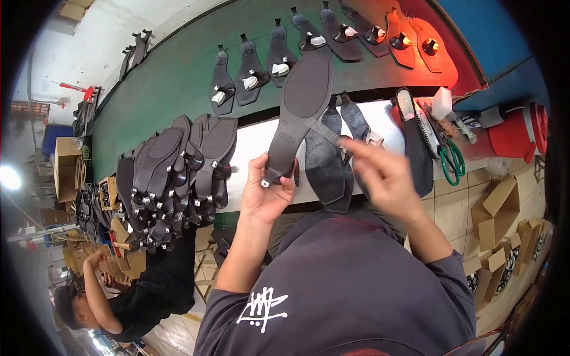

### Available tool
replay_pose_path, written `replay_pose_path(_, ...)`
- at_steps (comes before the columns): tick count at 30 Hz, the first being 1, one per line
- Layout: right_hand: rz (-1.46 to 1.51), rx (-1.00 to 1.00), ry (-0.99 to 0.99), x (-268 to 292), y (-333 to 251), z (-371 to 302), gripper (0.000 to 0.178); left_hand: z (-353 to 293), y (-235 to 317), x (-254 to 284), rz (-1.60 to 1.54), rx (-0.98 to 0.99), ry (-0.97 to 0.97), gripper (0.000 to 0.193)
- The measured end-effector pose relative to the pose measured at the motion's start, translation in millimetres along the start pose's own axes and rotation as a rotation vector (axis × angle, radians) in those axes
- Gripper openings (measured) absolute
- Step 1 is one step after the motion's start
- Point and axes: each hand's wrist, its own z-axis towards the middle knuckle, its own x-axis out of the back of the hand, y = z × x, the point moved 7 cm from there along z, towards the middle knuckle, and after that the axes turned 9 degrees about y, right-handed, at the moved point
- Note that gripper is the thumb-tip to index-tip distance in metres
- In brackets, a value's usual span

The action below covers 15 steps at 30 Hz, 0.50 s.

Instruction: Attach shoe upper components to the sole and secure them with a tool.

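My left hand [265, 193] grips the heel end of a dark grey shoe sole [298, 110], held up with its tread side facing me. My right hand [380, 172], blurred with motion, pinches a thin dark strap [325, 132] that runs from the sole. Under both hands another dark sole [328, 169] lies on the white bench top [255, 142]. A tall pile of black sandal soles with buckles [172, 178] stands just left of my left hand.
A green conveyor [178, 77] carries a row of black sandals [279, 56] toward a red-lit end. Green-handled scissors [449, 155], a brush [426, 132] and a red container [522, 133] sit at the right. A person in black crouches at lower left [127, 296]. Cardboard boxes [499, 216] lie on the floor.
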Motion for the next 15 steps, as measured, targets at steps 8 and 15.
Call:
replay_pose_path(8,0.416,-0.151,-0.147,-69.8,9.1,-19.4,0.056,4.1,-22.6,-20.3,-0.023,0.063,-0.182,0.023)
replay_pose_path(15,0.178,0.082,0.028,-62.0,6.1,-14.0,0.043,11.0,-30.5,-15.6,-0.024,-0.007,-0.062,0.021)
